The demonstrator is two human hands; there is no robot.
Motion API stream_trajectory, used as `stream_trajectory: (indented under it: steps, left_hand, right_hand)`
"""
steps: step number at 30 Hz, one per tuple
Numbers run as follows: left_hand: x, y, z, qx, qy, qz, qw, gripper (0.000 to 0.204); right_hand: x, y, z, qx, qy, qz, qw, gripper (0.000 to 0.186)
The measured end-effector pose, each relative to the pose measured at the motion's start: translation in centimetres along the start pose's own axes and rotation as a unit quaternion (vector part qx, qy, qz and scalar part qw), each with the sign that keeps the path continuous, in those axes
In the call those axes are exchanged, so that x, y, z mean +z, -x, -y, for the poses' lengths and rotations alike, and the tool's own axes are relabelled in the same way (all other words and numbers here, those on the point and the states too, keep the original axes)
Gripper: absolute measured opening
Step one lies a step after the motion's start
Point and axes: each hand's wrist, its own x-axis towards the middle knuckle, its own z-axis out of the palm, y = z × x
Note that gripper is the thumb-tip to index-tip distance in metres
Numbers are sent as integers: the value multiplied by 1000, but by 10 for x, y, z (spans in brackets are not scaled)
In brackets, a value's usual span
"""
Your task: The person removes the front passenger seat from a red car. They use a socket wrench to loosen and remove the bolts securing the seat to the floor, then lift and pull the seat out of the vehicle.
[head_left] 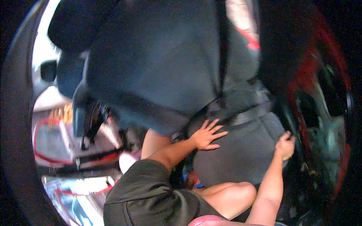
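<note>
**Dim, cramped vehicle interior (313,150) with a grey seat pad (235,162) front and centre**

OK so, far left you're looking past a dark frame at a bright, blurry background, with a pale panel edged in red (51,143) down that side. Moving in, a big dark blue-grey seat back (151,60) fills most of the upper view, leaning over everything, and a black strap (222,52) runs down its right part.

Below that is some dark olive cloth (143,192) on the person, with the left forearm reaching up and to the right. Left hand (206,138) is spread flat, palm down, over the pad's upper left corner, fingers fanned out and not wrapped around anything. So the pad sits right under that palm and stretches away to its right and down, with a bare bent knee (237,194) by its lower edge.

Right forearm comes up steeply from the bottom, and the right hand (285,147) is clenched on the pad's right edge, fingertips mostly hidden. Past that it's dark, blurry red bodywork (307,71).
</note>
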Motion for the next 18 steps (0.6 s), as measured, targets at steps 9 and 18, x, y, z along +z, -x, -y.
stream_trajectory:
  steps: [9,18]
  left_hand:
    - [57,19,14,26,78,-143,986,79]
    - [73,30,59,56,125,-256,957,77]
  right_hand:
    - [27,-10,-24,-15,52,66,996,77]
    - [16,9,9,-16,72,26,997,78]
